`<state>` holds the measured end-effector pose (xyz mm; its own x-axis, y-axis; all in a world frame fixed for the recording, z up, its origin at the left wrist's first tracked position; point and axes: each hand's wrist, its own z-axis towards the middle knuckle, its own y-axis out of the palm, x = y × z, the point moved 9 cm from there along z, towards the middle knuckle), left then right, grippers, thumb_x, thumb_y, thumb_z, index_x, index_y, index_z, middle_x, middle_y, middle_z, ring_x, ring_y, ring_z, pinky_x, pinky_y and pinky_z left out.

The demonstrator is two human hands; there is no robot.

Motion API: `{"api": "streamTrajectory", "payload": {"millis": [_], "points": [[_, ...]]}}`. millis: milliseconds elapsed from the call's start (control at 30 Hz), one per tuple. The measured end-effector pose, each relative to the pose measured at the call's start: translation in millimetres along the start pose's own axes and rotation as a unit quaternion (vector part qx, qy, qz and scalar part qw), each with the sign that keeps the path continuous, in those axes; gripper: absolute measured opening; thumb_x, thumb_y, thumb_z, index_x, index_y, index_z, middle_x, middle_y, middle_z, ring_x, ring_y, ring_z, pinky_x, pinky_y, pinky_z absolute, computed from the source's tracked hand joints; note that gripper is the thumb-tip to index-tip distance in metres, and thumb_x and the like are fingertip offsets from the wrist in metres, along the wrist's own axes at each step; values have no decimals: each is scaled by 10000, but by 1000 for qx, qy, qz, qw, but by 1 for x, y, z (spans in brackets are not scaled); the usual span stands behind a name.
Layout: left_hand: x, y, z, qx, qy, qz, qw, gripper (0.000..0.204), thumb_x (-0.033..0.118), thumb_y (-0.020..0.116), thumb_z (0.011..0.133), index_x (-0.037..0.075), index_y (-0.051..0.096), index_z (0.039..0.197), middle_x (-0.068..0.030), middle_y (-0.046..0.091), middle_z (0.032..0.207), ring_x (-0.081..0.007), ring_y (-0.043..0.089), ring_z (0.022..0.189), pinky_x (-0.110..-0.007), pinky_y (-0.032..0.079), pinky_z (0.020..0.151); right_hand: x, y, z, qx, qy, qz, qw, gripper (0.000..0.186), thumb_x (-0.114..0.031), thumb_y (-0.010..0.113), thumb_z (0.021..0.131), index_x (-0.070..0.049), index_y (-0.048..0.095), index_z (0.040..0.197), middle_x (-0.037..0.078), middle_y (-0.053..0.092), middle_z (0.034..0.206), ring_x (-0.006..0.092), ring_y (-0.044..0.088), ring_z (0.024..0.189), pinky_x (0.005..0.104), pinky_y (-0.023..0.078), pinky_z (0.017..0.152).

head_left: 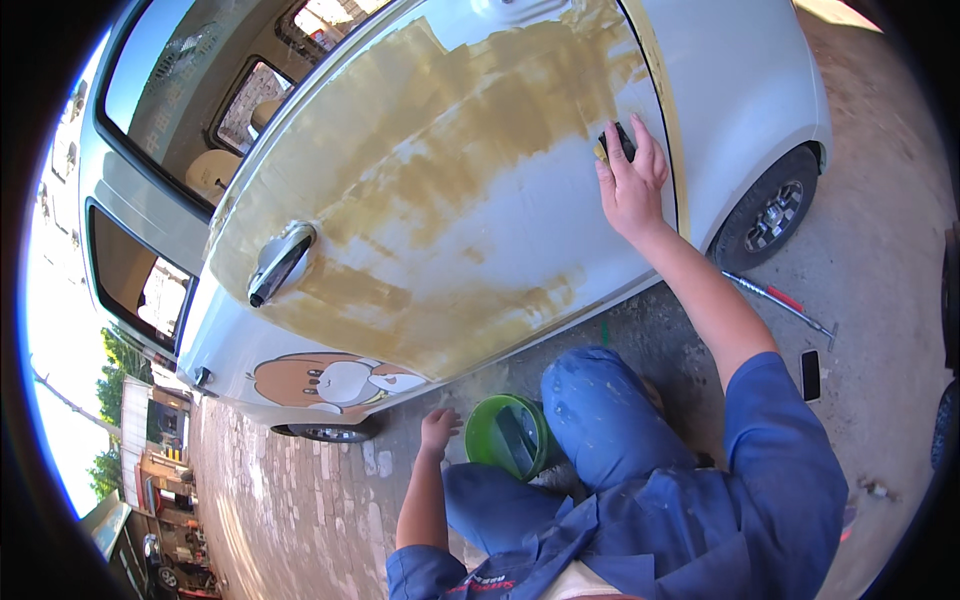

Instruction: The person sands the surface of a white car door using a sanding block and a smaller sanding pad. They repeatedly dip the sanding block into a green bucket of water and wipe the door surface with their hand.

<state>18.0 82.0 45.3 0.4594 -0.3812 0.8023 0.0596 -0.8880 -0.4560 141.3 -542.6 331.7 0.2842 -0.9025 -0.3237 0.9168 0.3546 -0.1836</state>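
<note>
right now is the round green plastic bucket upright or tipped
Upright: the round green plastic bucket stands mouth up beside the blue-trousered knee, its dark contents showing from above.

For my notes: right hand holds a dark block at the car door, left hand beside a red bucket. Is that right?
The bucket is green, not red, as the head view shows. The rest stands: the right hand holds a dark block at the car door, left hand beside the bucket.

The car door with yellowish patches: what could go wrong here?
The dark block in the right hand is near an edge of the car door, so it might slip and scrape the next panel. The green bucket stands near both knees, so a nudge could tip it.
</note>
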Motion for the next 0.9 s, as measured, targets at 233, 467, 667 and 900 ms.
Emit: {"api": "streamTrajectory", "payload": {"millis": [233, 467, 667, 900], "points": [[-75, -25, 9, 22, -138, 13, 990, 345, 227, 612, 992, -33, 647, 1217, -152, 736, 1065, -273, 749, 876, -373, 588, 671, -7, 14, 100, 18, -41, 56, 997, 586, -247, 543, 1024, -57, 413, 1563, 171, 365, 1634, 442, 282, 1515, 595, 181, 1221], [-82, -11, 26, -9, -74, 140, 987, 379, 226, 620, 976, -71, 667, 1206, -169, 745, 1028, -260, 756, 849, -357, 581, 661, -19, -14, 67, 41, -79, 66, 994, 615, -231, 505, 1017, -1, 375, 1573, 239, 321, 1641, 452, 206, 1550, 592, 59, 1242], [-80, 4, 26, -77, -53, 306, 947, 406, 317, 612, 935, -21, 743, 1119, -203, 770, 987, -299, 755, 947, -408, 570, 868, 10, 10, 110, 20, -67, 69, 995, 629, -259, 461, 1037, 20, 330, 1586, 246, 289, 1653, 441, 176, 1560, 586, 49, 1244], [-62, 1, 23, -14, -28, 343, 939, 407, 329, 588, 925, 12, 748, 1122, -277, 721, 1101, -419, 687, 1100, -474, 530, 964, 5, 3, 79, 27, -87, 42, 995, 629, -270, 442, 1054, -6, 292, 1605, 193, 269, 1676, 414, 193, 1558, 571, 78, 1247]]}}
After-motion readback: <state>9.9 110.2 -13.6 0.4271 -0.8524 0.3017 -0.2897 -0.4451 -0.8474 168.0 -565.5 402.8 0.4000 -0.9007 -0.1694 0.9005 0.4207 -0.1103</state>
